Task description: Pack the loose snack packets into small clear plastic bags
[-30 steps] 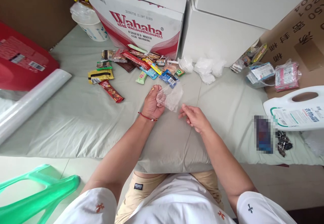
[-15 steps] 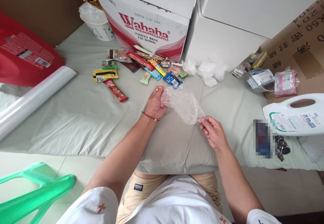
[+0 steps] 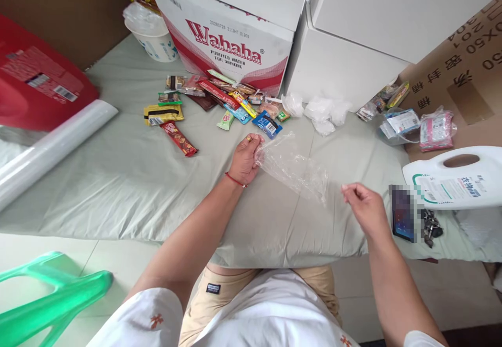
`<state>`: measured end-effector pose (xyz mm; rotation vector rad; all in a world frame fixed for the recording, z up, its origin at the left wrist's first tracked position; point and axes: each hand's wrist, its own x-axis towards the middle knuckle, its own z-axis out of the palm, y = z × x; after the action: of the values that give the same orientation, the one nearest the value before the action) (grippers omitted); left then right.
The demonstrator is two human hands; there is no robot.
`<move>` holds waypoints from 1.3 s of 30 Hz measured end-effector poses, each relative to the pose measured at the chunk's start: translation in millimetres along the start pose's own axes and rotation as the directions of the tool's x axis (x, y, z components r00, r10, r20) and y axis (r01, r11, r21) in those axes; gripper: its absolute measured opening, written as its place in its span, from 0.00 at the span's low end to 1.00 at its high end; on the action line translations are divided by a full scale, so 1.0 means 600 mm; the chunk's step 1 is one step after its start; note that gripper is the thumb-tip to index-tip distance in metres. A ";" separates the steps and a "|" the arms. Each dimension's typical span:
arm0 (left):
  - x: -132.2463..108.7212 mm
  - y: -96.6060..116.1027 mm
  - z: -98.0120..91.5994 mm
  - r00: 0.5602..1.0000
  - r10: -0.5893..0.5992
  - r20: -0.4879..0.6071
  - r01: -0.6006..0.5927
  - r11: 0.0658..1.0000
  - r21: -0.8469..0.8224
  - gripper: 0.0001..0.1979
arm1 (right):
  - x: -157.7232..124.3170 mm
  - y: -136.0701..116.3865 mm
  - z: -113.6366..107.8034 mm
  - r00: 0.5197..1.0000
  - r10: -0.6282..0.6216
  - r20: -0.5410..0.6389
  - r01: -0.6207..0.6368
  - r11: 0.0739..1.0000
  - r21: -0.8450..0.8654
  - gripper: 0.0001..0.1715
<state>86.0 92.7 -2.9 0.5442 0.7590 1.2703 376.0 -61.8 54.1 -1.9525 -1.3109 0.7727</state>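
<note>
My left hand is closed around the gathered end of a clear plastic bag, which spreads out to the right above the cloth. My right hand is off to the right of the bag, not touching it, with thumb and curled forefinger together and nothing visible between them. Just beyond my left hand lies a blue snack packet. Behind it are a yellow wrapped bar, a green packet and several other snacks. A red snack bar lies apart on the left.
Crumpled clear bags rest by the white cabinet. A Wahaha carton and a paper cup stand at the back. To the right are a white detergent bottle, a phone and keys; a plastic roll lies left.
My right hand has let go of the bag's free end and moved right. The bag has fanned out wider, while my left hand keeps its grip and has shifted only slightly.
</note>
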 end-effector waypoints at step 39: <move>-0.243 0.104 -0.035 0.838 0.543 0.059 -0.328 0.414 0.849 0.28 | -0.179 0.010 0.147 0.685 -0.715 0.137 0.718 0.633 -0.289 0.21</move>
<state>13.7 -35.7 58.7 1.5060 1.5283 1.4082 276.5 -147.4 7.6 -1.4055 -2.1272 0.1583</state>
